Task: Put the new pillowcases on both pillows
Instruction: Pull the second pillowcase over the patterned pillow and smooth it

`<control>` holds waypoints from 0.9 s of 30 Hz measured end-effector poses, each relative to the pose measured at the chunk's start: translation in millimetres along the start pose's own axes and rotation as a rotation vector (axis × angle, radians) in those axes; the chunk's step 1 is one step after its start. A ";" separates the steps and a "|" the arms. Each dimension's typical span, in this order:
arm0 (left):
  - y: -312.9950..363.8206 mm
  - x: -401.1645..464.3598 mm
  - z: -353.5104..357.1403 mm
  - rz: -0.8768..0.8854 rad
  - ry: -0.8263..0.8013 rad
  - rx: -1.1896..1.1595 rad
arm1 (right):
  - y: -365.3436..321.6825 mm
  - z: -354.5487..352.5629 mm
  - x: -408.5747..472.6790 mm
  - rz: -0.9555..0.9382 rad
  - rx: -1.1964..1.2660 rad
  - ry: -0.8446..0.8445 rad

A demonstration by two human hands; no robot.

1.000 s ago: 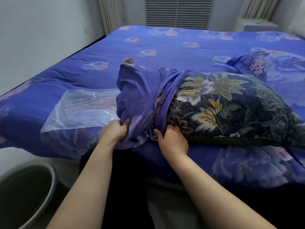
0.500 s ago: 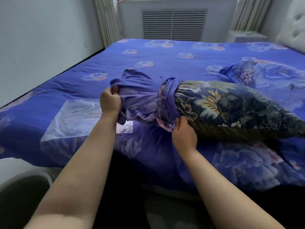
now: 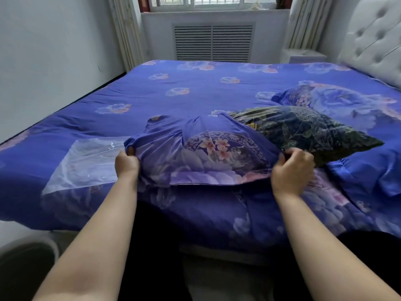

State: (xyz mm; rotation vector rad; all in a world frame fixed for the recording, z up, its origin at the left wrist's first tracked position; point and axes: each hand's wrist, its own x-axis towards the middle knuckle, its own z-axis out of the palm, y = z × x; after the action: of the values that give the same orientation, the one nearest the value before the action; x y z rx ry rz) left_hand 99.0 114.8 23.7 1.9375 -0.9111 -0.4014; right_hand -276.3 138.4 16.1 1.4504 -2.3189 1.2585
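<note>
Between both grips: new pillowcase (image 3: 208, 157) stretched over near end of dark floral pillow (image 3: 308, 129), on bed (image 3: 195, 88). Left hand (image 3: 127, 165) pinches case's left edge; right hand (image 3: 291, 170) curls round its right edge beside pillow. Best: pull both edges evenly toward uncovered end, keeping opening wide. Hidden: pillow corners inside case; fingertips under cloth. Beyond right hand, second pillow (image 3: 338, 101) already looks covered. Left of left hand, clear plastic bag (image 3: 86, 161).
</note>
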 end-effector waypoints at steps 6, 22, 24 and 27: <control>-4.4 -14.2 3.9 0.045 0.027 -0.042 | -75.3 -1.6 16.4 -0.180 -0.055 -0.274; -18.5 -18.3 -7.4 -0.017 -0.150 -0.014 | -44.9 11.8 53.1 -0.105 -0.111 -0.345; -24.0 -16.6 -9.3 -0.061 -0.203 -0.060 | -48.8 10.7 52.9 -0.106 -0.133 -0.350; -18.9 -22.1 -9.8 -0.078 -0.163 -0.048 | -58.0 11.7 44.8 -0.219 -0.193 -0.358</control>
State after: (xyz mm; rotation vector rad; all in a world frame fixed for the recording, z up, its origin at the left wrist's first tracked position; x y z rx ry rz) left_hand 98.3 142.6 10.8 1.9217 -0.9229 -0.6288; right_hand -250.5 88.4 64.7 1.9228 -2.3205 0.7451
